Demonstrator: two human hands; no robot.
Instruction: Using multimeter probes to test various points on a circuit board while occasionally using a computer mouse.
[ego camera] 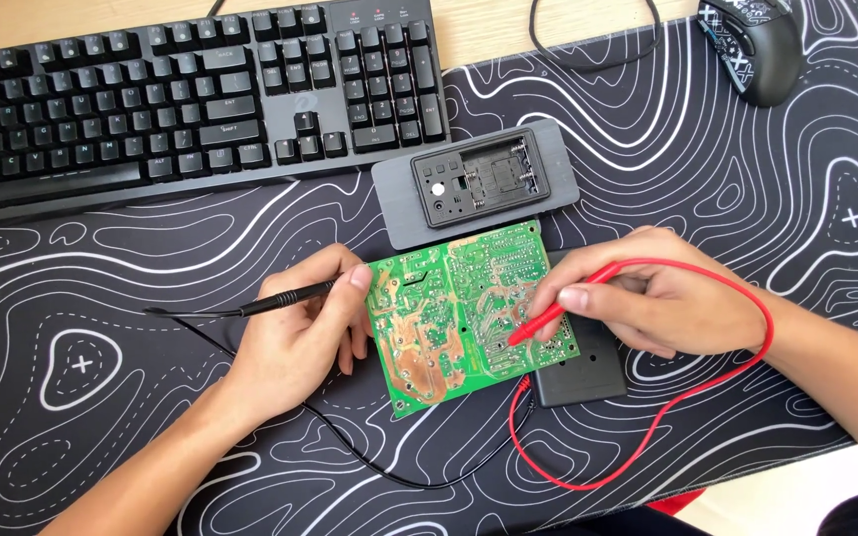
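Observation:
A green circuit board [449,318] lies solder side up on a black desk mat. My left hand [295,333] grips a black test probe [285,298], its fingertips against the board's left edge. My right hand [647,293] holds a red test probe [543,320] like a pen, its tip touching the board near the right side. The board's right part rests over a black meter box [583,372]. A red lead [647,437] and a black lead [350,447] loop from the probes toward that box.
A black keyboard [191,89] sits at the back left. A grey device with an open black compartment [474,184] lies just behind the board. A patterned mouse [752,45] rests at the back right. The mat [101,397] has white contour lines.

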